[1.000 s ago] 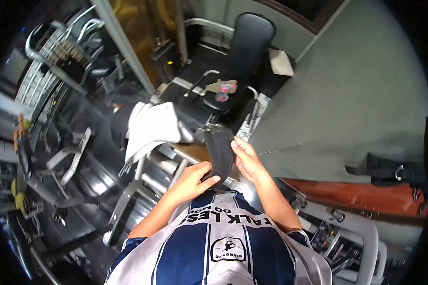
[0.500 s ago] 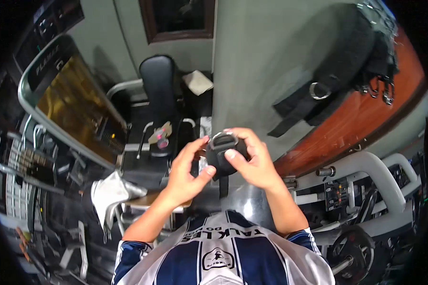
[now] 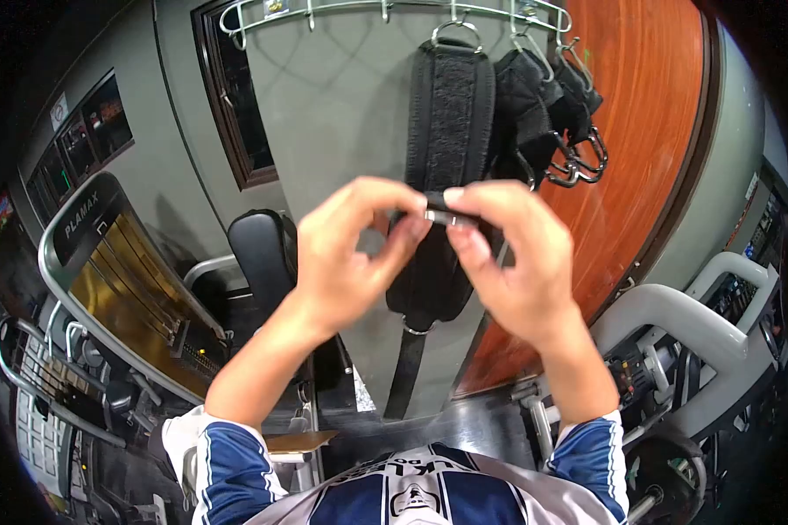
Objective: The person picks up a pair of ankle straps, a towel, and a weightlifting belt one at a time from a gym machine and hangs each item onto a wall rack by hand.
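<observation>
head view shows the left hand (image 3: 346, 254) and right hand (image 3: 531, 262), each grip pinching a metal ring (image 3: 444, 217), before a hanging black belt (image 3: 452, 118).

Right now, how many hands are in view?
2. The left hand is at the left end of a small metal piece, the right hand at its right, both before the hanging black belt. No others show.

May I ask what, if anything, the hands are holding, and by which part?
The left hand and right hand together pinch a black strap at its metal fitting; the rest of it is mostly hidden.
</observation>
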`<state>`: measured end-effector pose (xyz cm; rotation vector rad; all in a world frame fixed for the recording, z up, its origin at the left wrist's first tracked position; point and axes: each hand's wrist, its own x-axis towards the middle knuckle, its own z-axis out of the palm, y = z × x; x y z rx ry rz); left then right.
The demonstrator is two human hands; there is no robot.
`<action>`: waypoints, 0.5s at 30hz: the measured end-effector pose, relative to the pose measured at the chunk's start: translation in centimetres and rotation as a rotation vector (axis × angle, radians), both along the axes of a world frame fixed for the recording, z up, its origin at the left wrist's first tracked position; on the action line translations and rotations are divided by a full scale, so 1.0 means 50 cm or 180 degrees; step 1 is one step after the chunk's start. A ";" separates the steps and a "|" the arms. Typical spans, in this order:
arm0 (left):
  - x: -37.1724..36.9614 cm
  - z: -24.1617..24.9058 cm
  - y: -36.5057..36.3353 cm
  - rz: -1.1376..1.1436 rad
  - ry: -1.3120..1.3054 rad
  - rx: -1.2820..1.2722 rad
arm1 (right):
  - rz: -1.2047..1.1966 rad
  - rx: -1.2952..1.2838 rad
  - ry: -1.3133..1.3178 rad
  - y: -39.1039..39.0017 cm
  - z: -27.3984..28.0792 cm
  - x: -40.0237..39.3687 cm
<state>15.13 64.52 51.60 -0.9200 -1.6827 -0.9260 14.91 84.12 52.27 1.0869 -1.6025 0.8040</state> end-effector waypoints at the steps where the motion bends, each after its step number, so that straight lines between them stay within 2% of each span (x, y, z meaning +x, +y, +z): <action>1: -0.008 0.023 0.013 -0.0057 0.0047 0.0082 | -0.0169 0.0127 0.0472 0.018 0.037 -0.015; 3: -0.019 0.088 0.040 -0.0102 -0.0076 0.0292 | -0.0510 0.0214 0.0793 0.042 0.119 -0.026; 4: -0.037 0.119 0.050 -0.0106 0.0014 0.0407 | -0.0299 0.0144 0.0509 0.049 0.155 -0.040; 6: -0.090 0.172 0.070 -0.0102 0.0110 0.0634 | -0.0263 0.0086 0.0605 0.059 0.215 -0.082; 11: -0.187 0.229 0.088 0.0358 -0.0074 0.0841 | -0.0364 0.0101 0.0560 0.055 0.284 -0.146; 13: -0.191 0.232 0.097 0.0580 -0.0239 0.0833 | -0.1171 0.0139 0.1319 0.044 0.286 -0.218; 15: -0.180 0.231 0.106 0.0982 -0.0225 0.0795 | -0.1731 0.0173 0.1560 0.040 0.264 -0.228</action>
